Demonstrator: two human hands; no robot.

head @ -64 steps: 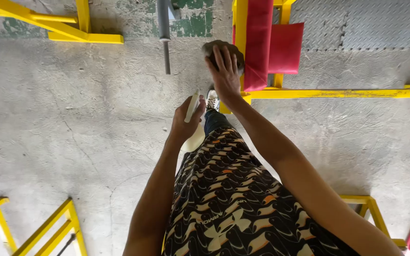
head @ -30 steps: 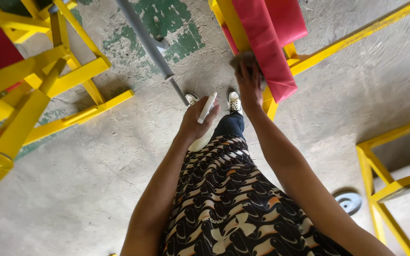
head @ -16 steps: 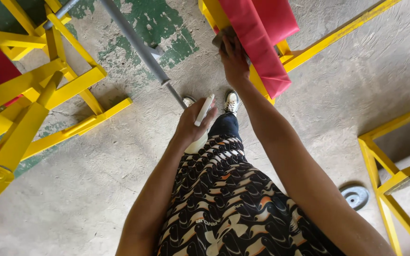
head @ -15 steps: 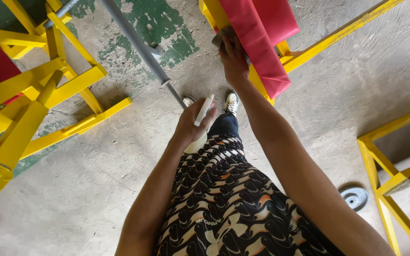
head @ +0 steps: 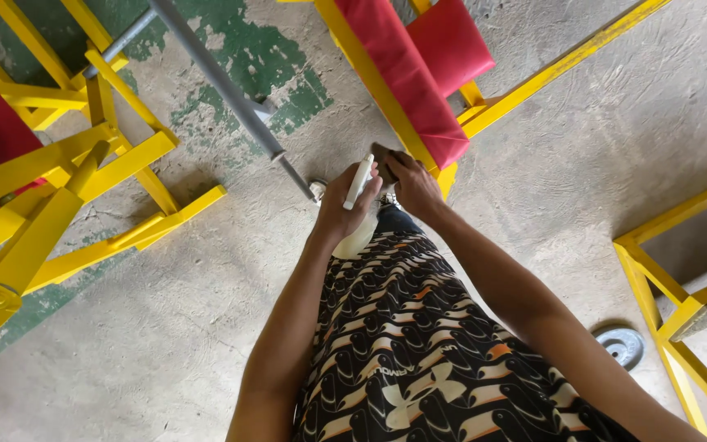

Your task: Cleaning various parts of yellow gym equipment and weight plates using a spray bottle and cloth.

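spray bottle point(head: 357, 205), white, sits upright at the centre of the frame in my left hand point(head: 344, 209), fingers closed round its neck. just right of it my right hand point(head: 413, 184) has its grip closed on a dark cloth point(head: 384, 162), pressed at the lower end of the red pad point(head: 407, 78) on a yellow frame point(head: 533, 82) in the upper middle. a grey bar point(head: 222, 82) slants across the upper left over the concrete floor point(head: 165, 311). a round weight plate point(head: 622, 347) lies on the floor at lower right.
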